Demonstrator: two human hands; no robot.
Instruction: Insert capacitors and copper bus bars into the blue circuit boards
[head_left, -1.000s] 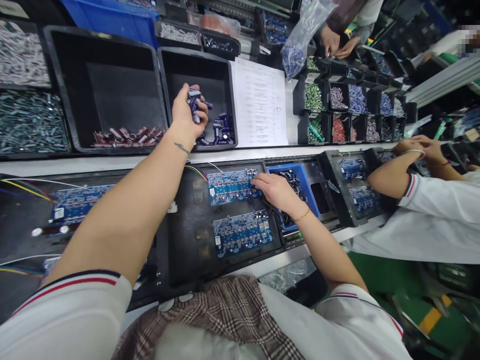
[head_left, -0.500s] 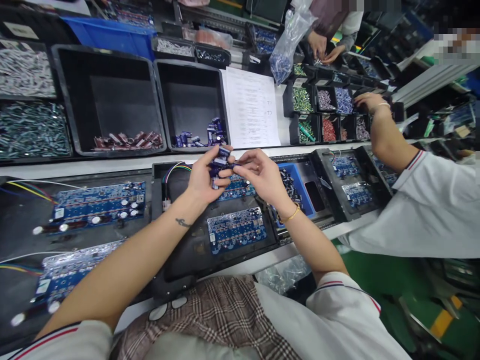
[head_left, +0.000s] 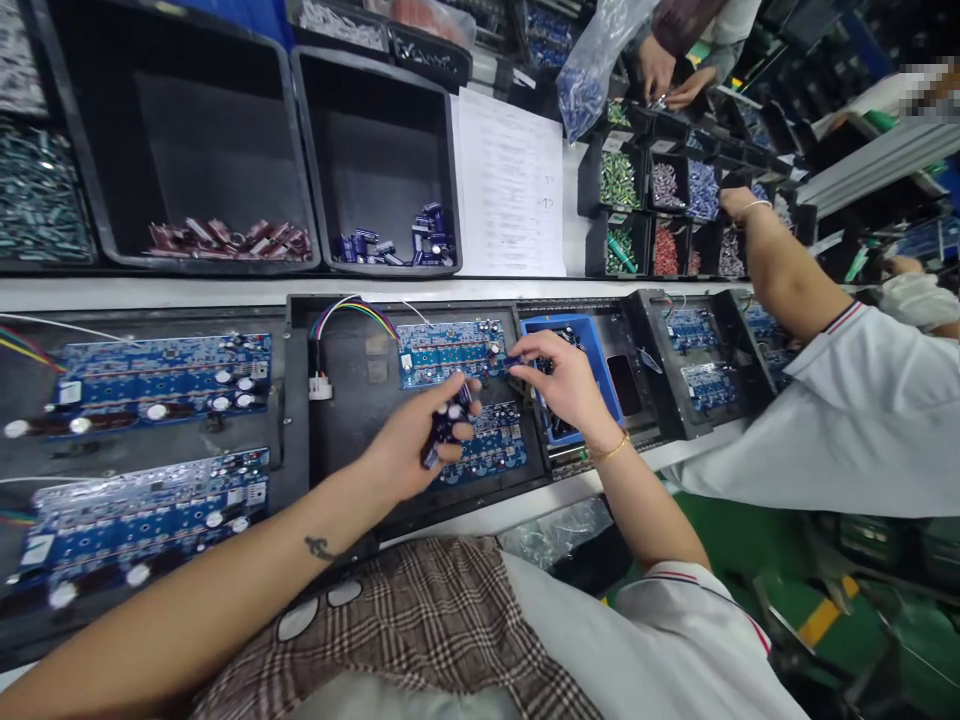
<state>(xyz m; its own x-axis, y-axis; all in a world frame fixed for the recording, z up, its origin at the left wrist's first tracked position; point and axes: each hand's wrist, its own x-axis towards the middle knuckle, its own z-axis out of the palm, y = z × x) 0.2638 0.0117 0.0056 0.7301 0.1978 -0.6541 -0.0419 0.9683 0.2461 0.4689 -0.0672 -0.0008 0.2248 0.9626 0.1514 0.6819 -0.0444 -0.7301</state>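
My left hand is curled round several dark purple capacitors, their silvery ends showing between thumb and fingers. Thumb and forefinger of my right hand pinch one small purple capacitor at the right end of the upper circuit board. That board is blue and lies flat in a black tray, with coloured wires at its upper left. Below it lies a second blue circuit board, partly hidden by my left hand.
A black bin of purple capacitors and another bin of brown ones stand behind. Right of my right hand is a blue box of small parts. A co-worker's arm reaches over small part bins at the right.
My hands have parted and come down towards the boards. My right hand has carried one capacitor to the upper board; my left keeps the others. The view has shifted.
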